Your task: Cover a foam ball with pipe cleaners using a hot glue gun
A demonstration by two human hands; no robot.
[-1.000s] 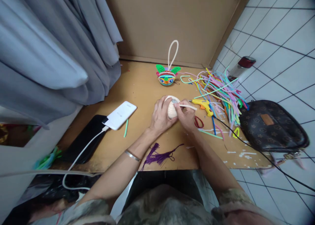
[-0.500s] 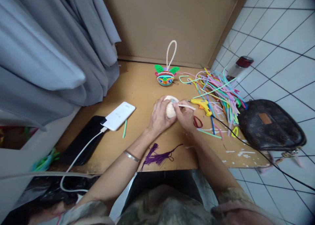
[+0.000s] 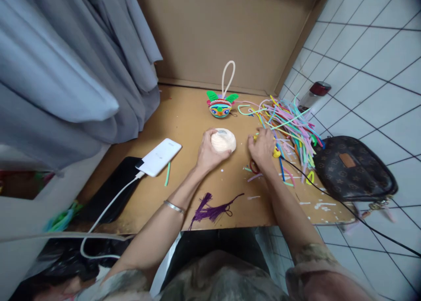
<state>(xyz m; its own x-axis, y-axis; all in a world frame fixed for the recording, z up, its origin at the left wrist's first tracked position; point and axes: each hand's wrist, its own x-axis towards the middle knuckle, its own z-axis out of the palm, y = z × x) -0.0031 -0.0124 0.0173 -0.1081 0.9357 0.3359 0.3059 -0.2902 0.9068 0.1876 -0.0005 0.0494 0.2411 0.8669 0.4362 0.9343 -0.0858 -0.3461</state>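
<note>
My left hand point(image 3: 210, 154) is curled round a cream, round piece point(image 3: 223, 141) that looks wound with fuzzy stem. A grey patch shows on its upper side. My right hand point(image 3: 263, 148) lies over a yellow hot glue gun point(image 3: 276, 152), its bent fingers and thumb about the gun's body; most of the gun is hidden beneath. Just below that hand shows the red handle of scissors point(image 3: 253, 166). Beyond my hands stands a colourful lion-head ornament point(image 3: 220, 108) with green ears and a cream loop point(image 3: 229, 66).
A heap of coloured pipe cleaners point(image 3: 294, 125) lies right, beside a brown handbag point(image 3: 357, 169) and a red-capped bottle point(image 3: 315, 94). The gun's black cord point(image 3: 315, 180) runs rightward. A purple tassel point(image 3: 212, 211) lies near the front edge, a charging white power bank point(image 3: 159, 156) left.
My right hand has left the round piece and moved right onto the glue gun. The cream strip it held is no longer visible. My left hand keeps the piece, now turned slightly.
</note>
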